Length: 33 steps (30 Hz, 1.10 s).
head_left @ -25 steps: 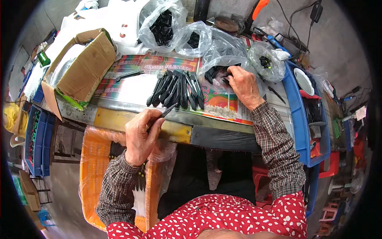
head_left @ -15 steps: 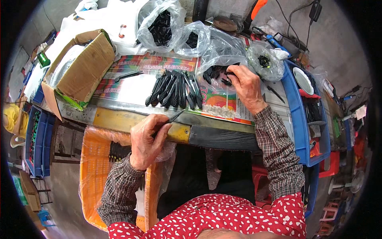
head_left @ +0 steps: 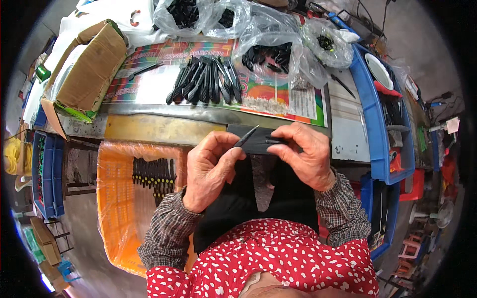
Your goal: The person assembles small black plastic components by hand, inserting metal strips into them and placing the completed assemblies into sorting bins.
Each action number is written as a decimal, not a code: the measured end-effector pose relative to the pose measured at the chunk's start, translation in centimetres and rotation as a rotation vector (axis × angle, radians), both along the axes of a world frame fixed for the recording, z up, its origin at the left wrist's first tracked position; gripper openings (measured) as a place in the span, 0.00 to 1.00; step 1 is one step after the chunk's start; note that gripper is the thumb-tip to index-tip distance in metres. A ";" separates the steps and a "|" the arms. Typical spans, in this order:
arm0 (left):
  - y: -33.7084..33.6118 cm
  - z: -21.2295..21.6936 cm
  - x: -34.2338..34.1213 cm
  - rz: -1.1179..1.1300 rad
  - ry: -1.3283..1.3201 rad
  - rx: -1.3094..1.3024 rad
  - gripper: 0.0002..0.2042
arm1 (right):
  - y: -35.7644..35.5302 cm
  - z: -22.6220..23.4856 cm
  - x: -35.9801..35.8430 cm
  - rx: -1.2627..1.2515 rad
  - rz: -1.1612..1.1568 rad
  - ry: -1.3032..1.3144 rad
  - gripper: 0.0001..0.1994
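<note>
My left hand (head_left: 211, 166) grips a slim dark handle-like piece (head_left: 247, 135); its pale, pointed end juts toward my right hand. Just to the right, my right hand (head_left: 305, 154) pinches a small black plastic piece (head_left: 273, 139) between thumb and fingers. The two pieces are apart, above the table's near edge. Beyond them lies a fanned row of black handles (head_left: 204, 82) on the printed sheet. An open clear plastic bag (head_left: 298, 57) holds many small black pieces. What my left palm encloses is hidden.
An orange crate (head_left: 117, 198) lined with plastic holds black pieces with yellow ends. At the left stands an open cardboard box (head_left: 92, 74). Blue trays (head_left: 370, 124) run along the right side. More plastic bags (head_left: 184, 17) stand at the back; a single black handle (head_left: 144, 71) lies near the box.
My right hand has come back from the plastic bag with a small black piece. My left hand has moved right and up, and the two hands are now close together.
</note>
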State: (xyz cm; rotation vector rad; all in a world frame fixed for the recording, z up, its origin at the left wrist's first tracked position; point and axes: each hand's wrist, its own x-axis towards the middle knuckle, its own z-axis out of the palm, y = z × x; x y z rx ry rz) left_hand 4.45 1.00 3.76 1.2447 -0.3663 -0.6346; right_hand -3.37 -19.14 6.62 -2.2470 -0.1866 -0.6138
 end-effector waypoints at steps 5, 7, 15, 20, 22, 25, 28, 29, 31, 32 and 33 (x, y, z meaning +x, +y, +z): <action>-2.2 -0.9 -2.8 -0.039 0.081 -0.036 0.08 | 1.2 -1.6 -2.4 0.127 0.072 0.093 0.13; -2.3 -1.2 -3.4 -0.049 0.090 -0.041 0.08 | 1.3 -2.2 -3.2 0.183 0.062 0.125 0.13; -2.7 -1.9 -4.9 -0.040 0.182 -0.027 0.08 | 1.1 -4.1 -5.7 0.592 0.063 0.270 0.13; -2.8 -2.3 -5.7 -0.007 0.029 0.011 0.08 | 0.4 -3.9 -6.4 0.904 0.063 0.536 0.11; -3.0 -2.6 -6.3 0.067 -0.236 0.110 0.10 | 0.4 -4.2 -6.5 0.942 0.106 0.615 0.14; -3.1 -2.6 -6.5 0.109 -0.591 0.201 0.10 | 0.2 -3.9 -6.5 1.048 0.122 0.698 0.12; -2.8 -3.3 -6.6 0.076 -0.611 0.203 0.10 | 0.2 -4.2 -6.6 1.140 0.134 0.736 0.10; -2.7 -3.5 -6.6 0.061 -0.620 0.204 0.09 | 0.2 -4.3 -6.7 1.141 0.135 0.739 0.10; -2.5 -3.1 -6.6 0.058 -0.544 0.220 0.08 | 0.4 -4.7 -7.0 1.078 0.106 0.690 0.08; -2.4 -2.9 -6.5 0.055 -0.470 0.233 0.07 | 0.4 -4.5 -7.2 1.078 0.107 0.696 0.08; -2.2 -3.0 -6.5 0.058 -0.466 0.235 0.07 | 0.4 -4.3 -7.6 1.017 0.068 0.674 0.08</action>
